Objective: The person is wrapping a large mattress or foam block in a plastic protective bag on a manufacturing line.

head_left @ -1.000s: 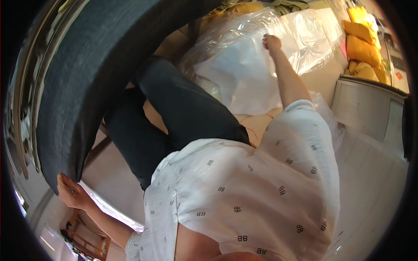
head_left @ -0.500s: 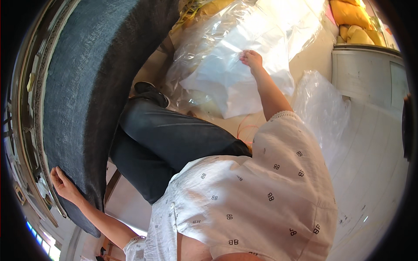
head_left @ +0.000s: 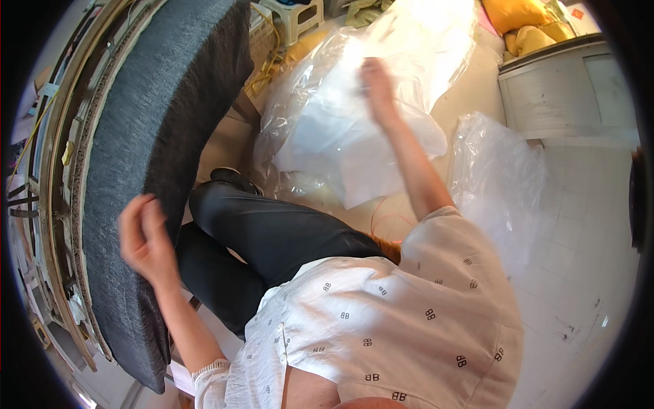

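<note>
A long, curved upholstered piece (head_left: 122, 157) in dark blue-grey fabric runs down the left side, with wooden slats (head_left: 58, 204) along its outer edge. Over its lower part is my left hand (head_left: 146, 238), somewhat blurred, with its fingers loosely bent and apart and nothing visible in them. I cannot tell whether it touches the fabric. My right hand (head_left: 380, 88) is out above a heap of clear plastic sheeting (head_left: 293, 102) with a white sheet (head_left: 354, 163) in it. Motion smears its fingers, so whether it holds anything is not visible.
Another piece of clear plastic (head_left: 497, 177) lies on the pale floor beside a grey cabinet (head_left: 552, 102). Yellow cushions (head_left: 518, 24) rest behind the cabinet's top edge. At the back stands a white plastic stool (head_left: 296, 17). A thin orange cord (head_left: 392, 217) lies near my legs.
My left hand has come off the upholstered piece's outer edge and moved inward and farther forward. The right hand has shifted slightly forward and left. My view has also moved, showing the stool.
</note>
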Tool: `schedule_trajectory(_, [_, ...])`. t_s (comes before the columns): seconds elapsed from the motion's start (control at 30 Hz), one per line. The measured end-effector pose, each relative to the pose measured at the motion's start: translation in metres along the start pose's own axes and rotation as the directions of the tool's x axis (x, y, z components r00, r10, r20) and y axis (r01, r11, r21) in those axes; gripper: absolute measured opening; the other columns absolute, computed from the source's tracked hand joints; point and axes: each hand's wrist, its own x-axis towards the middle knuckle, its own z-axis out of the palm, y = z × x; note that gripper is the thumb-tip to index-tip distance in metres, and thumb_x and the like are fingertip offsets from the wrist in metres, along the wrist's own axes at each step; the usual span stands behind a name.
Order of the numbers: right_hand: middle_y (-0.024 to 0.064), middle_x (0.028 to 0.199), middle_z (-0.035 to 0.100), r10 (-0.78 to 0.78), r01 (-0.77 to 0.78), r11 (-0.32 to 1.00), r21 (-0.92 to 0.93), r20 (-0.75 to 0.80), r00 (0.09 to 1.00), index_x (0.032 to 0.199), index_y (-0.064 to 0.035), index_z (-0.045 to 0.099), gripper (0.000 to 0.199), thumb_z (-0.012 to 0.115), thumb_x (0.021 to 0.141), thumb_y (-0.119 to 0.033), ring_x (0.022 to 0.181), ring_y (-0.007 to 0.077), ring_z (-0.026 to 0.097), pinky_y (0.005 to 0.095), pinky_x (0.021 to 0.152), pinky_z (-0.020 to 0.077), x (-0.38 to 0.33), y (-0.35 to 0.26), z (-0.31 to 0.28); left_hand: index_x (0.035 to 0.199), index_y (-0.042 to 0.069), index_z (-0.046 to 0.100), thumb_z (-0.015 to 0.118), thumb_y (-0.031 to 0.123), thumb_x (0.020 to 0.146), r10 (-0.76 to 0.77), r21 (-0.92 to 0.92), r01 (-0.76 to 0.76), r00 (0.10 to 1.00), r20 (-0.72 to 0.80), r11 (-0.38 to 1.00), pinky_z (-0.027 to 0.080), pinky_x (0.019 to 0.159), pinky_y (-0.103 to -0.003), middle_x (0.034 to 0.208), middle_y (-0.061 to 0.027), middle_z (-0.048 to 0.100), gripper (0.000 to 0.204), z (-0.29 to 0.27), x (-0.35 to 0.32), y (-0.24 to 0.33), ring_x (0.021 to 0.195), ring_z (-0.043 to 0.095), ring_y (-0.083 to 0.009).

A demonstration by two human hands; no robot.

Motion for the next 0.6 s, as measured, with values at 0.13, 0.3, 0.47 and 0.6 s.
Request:
schedule_trajectory(0.13, [-0.0042,0.072,0.051,-0.004,-0.122,0.976,0.178,0.579,0.815,0.097,-0.0119,0.051,0.011,0.051,0.087,-0.016,0.063,0.0051,0.048,0.0189,0.051,0.0405,-0.056,-0.102,0.118,0.134,0.004,0.026,0.067,0.003,0.072,0.161,-0.505,0.022,0.935,0.315,0.863,0.026,0.103,-0.037,0.122,-0.0124,0.050,0.075,0.079,0.000,0.056,0.121,0.039,-0.0221])
schedule_trajectory(0.3, [0.0027,0.074,0.061,-0.504,0.241,0.845,0.477,0.561,0.657,0.082,-0.0034,0.058,0.004,0.056,0.078,-0.002,0.072,0.0086,0.058,0.0212,0.064,0.0456,-0.038,-0.219,0.175,0.095,0.006,0.063,0.074,0.014,0.063,0.291,-0.232,-0.177,0.664,0.689,0.956,0.030,0.098,-0.034,0.115,-0.0141,0.052,0.035,0.064,0.017,0.041,0.111,0.046,-0.0226])
schedule_trajectory(0.47, [-0.0002,0.072,0.058,-0.775,0.332,0.518,0.789,0.267,0.573,0.086,-0.0038,0.059,0.007,0.052,0.082,-0.005,0.075,0.0088,0.054,0.0212,0.065,0.0438,0.040,-0.287,0.275,0.076,0.007,0.064,0.069,0.015,0.067,0.251,-0.258,-0.140,0.846,0.471,0.956,0.037,0.087,-0.034,0.101,-0.0122,0.059,0.013,0.001,0.008,0.038,0.102,0.050,-0.0212])
schedule_trajectory(0.6, [-0.0016,0.072,0.053,-0.961,0.862,-0.032,0.505,-0.253,0.113,0.088,-0.0062,0.056,0.008,0.050,0.086,-0.011,0.069,0.0075,0.049,0.0213,0.064,0.0402,0.055,-0.347,0.300,0.109,0.001,0.053,0.056,0.031,0.084,0.046,-0.381,0.076,0.952,0.302,0.921,0.034,0.095,-0.038,0.110,-0.0095,0.056,0.039,-0.099,0.001,-0.032,0.109,0.049,-0.0207])
